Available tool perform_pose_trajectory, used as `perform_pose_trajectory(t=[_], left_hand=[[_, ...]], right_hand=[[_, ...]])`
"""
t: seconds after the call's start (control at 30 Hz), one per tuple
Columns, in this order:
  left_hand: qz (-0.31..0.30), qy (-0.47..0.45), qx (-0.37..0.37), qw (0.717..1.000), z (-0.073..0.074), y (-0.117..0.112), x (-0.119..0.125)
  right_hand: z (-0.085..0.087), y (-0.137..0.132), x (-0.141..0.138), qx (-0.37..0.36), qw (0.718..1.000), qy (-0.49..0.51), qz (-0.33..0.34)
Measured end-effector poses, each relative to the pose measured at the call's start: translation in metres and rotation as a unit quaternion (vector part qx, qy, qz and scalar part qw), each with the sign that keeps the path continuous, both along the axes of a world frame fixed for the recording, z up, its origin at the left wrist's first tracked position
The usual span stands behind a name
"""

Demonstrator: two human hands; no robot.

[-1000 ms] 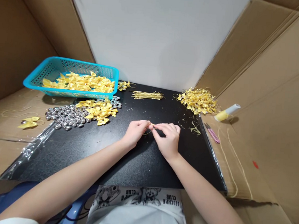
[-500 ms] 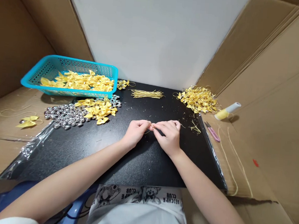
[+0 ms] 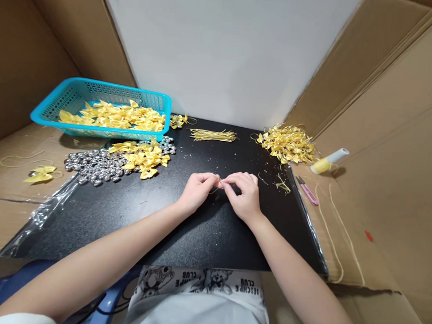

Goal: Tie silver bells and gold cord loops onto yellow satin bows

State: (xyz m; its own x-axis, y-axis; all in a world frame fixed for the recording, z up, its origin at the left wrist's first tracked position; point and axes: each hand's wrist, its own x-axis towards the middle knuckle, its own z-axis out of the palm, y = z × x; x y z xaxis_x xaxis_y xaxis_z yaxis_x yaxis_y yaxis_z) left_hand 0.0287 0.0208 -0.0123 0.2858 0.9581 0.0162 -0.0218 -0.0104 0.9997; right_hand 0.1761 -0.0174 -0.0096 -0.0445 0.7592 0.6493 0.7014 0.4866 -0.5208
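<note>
My left hand [image 3: 195, 191] and my right hand [image 3: 244, 194] meet over the middle of the black mat [image 3: 195, 231]. Both pinch a thin gold thread [image 3: 216, 187] between their fingertips, which touch each other. The thread curves down a little under the left fingers. What else the fingers hold is too small to make out.
A turquoise basket [image 3: 73, 101] of yellow bows stands back left. In front of it lie loose yellow bows [image 3: 141, 156] and silver beads [image 3: 94, 165]. A bundle of gold threads [image 3: 213, 135] and a pile of finished bows [image 3: 287, 143] lie at the back. Pink snips [image 3: 307, 190] and a spool [image 3: 328, 161] rest right, cardboard walls around.
Both hands stay pinched together on the thread. The right hand's fingers have curled in slightly and drifted a little away from me.
</note>
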Motion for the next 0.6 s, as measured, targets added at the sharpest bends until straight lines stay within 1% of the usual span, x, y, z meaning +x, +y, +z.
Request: perform_pose_trajectory(t=[0.07,0.1,0.13,0.2,0.23,0.27,0.47,0.6], left_hand=[[-0.007,0.000,-0.011,1.000,-0.001,0.000,0.001],[-0.012,0.001,-0.016,1.000,-0.001,0.000,0.001],[-0.016,0.002,-0.020,1.000,-0.001,0.000,0.002],[-0.022,0.006,-0.021,1.000,-0.001,0.000,0.002],[-0.025,0.008,-0.018,1.000,-0.002,0.001,0.002],[-0.026,0.010,-0.015,0.999,-0.002,0.001,0.002],[-0.037,0.024,0.004,0.999,-0.005,0.001,0.001],[-0.049,0.032,0.013,0.998,-0.006,0.002,0.001]], right_hand=[[0.002,0.001,0.000,-0.057,0.994,0.087,0.024],[0.002,0.002,0.000,-0.093,0.983,0.153,0.040],[0.002,0.003,0.000,-0.132,0.963,0.229,0.055],[0.000,0.007,0.000,-0.203,0.903,0.370,0.078],[-0.001,0.008,0.000,-0.230,0.874,0.420,0.085],[-0.002,0.010,0.001,-0.249,0.851,0.453,0.090],[-0.005,0.013,0.003,-0.309,0.772,0.544,0.112],[-0.005,0.013,0.003,-0.337,0.729,0.581,0.133]])
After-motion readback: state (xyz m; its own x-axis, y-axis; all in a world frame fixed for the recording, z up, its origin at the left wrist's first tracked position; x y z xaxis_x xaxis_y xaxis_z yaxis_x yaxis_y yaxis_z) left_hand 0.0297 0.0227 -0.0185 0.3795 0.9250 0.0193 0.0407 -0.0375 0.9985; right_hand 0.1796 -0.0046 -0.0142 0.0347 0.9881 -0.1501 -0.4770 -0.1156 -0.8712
